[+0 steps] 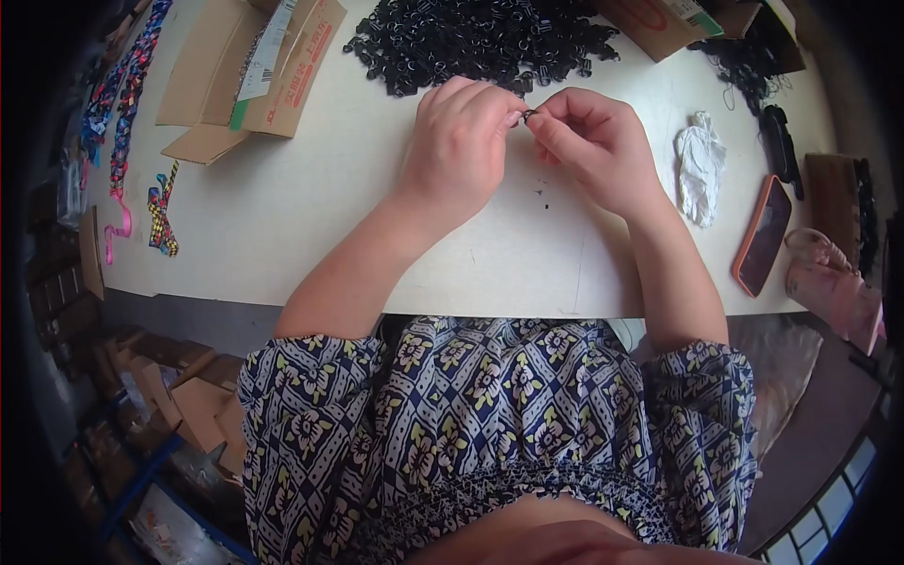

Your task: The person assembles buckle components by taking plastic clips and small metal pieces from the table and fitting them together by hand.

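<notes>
My left hand and my right hand meet above the table, just in front of a heap of small black plastic clips. Between the fingertips is a small black clip, partly hidden. My right thumb and forefinger pinch it from the right. The fingers of my left hand are closed against its left side. The piece is too small to make out its exact shape. A few dark specks lie on the table below my hands.
An open cardboard box stands left of the heap, another box right. Patterned straps and a short patterned strap lie left. At right are a white glove, a phone and a pinkish container.
</notes>
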{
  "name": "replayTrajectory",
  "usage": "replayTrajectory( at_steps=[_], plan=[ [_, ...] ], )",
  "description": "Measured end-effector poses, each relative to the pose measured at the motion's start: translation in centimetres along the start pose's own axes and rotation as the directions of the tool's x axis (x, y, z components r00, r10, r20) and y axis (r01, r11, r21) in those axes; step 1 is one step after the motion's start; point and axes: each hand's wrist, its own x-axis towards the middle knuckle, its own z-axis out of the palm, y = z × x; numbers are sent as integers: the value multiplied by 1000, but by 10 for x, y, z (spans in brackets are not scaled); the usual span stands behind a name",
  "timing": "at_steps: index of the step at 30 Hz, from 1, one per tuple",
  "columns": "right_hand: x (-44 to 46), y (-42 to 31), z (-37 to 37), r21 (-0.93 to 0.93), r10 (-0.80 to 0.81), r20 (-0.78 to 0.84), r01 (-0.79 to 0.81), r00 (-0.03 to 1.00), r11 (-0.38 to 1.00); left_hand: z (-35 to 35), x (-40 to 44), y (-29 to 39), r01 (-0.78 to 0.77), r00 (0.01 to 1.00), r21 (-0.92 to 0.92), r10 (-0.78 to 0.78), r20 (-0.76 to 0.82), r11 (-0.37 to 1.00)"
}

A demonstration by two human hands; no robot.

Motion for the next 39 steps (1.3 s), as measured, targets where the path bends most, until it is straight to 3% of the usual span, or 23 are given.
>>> replayTrajectory(
  at_steps=[5, 8, 11, 14, 17, 20, 32, 39],
  plan=[
    [1, -4, -2, 218, 111, 45, -118, 993, 969, 1, 0, -2, -39, 999, -43, 38, -27, 998],
    [2, 1, -3, 133, 31, 46, -37, 998, 990, 4, -1, -3, -32, 999, -81, 29, -37, 996],
    [2, 4, -1, 165, -14, 40, 7, 999, 986, 4, -1, -2, 10, 999, -101, -14, -36, 995],
    [0, 7, 0, -27, -65, 12, 65, 998, 998, 3, -2, 0, 41, 999, -126, -45, -30, 991],
    [0, 5, 2, -351, -352, -30, 320, 936, 880, 2, -1, 1, 80, 997, -111, -81, -3, 991],
    [0, 3, 3, -353, -290, -69, 249, 955, 902, 2, -1, -5, 77, 997, -100, -78, -3, 992],
    [1, 8, 2, -252, -290, -147, 247, 946, 936, 0, 0, 0, 90, 992, -236, -109, -67, 968],
    [3, 2, -1, -469, -514, -95, 417, 853, 779, 0, 1, -4, 26, 995, -150, -41, -95, 988]
  ],
)
